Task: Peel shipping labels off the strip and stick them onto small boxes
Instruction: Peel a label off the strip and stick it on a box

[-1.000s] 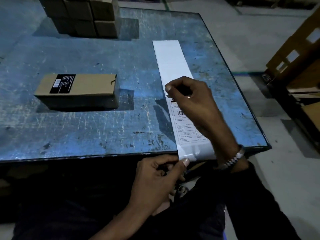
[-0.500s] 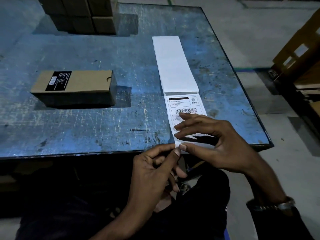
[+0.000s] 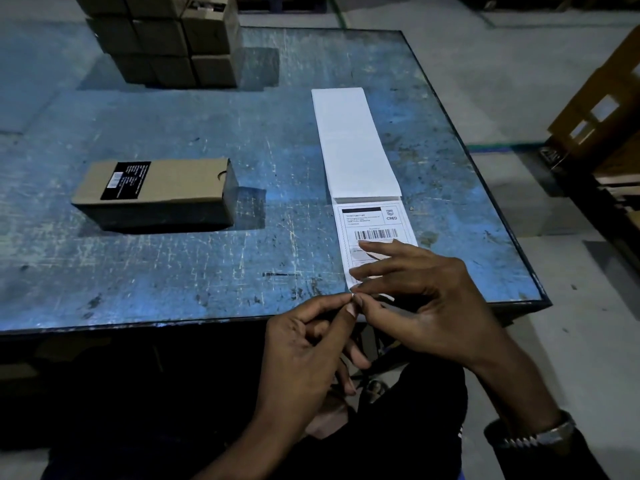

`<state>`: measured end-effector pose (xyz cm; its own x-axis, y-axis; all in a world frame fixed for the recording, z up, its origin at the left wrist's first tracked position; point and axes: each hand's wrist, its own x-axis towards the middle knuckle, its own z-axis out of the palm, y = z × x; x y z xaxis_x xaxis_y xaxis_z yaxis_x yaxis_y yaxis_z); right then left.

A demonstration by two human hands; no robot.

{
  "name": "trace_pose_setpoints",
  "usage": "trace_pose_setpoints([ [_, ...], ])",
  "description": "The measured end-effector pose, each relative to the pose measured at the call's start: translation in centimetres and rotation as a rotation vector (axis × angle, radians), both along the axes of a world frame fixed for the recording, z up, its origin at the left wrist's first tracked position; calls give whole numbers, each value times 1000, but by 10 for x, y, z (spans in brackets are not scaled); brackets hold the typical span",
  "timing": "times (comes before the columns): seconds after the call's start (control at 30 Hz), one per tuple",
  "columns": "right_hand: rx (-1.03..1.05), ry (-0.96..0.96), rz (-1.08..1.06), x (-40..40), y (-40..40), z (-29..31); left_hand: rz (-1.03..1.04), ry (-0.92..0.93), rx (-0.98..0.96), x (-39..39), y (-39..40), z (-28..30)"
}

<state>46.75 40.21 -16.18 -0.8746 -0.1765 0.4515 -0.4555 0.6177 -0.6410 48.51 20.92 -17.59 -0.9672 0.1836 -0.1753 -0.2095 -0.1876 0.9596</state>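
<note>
The step in hand seems to be starting the peel; left hand point(image 3: 304, 344) and right hand point(image 3: 415, 303) both pinch the near corner of the printed label point(image 3: 372, 225) on the strip point(image 3: 353, 143). Next move, I judge: separate label from backing, then carry it to the small box point(image 3: 156, 192).

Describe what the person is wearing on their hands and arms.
Both hands are bare, with no gloves. The right hand has a silver metal link watch band at the wrist, with a dark sleeve starting just behind it. The left hand shows no watch, ring or sleeve in this view.
</note>
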Motion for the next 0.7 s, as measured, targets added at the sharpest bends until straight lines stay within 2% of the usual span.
trace_pose_setpoints([
  [0.2,11,22,-19,-4,-4,-1,-5,-13,6,-2,0,2],
  [0.53,-84,-221,-67,-10,1,3,83,56,-102,0,-5,-2],
  [0.57,-81,-236,-67,-10,2,4,122,142,-179,2,-7,-4],
  [0.6,-87,-252,-64,-11,2,5,160,306,-323,3,-10,-6],
  [0.67,-108,-288,-56,-12,4,8,214,736,-656,4,-16,-6],
  [0.7,-117,-307,-50,-12,5,9,228,936,-746,6,-17,-8],
])
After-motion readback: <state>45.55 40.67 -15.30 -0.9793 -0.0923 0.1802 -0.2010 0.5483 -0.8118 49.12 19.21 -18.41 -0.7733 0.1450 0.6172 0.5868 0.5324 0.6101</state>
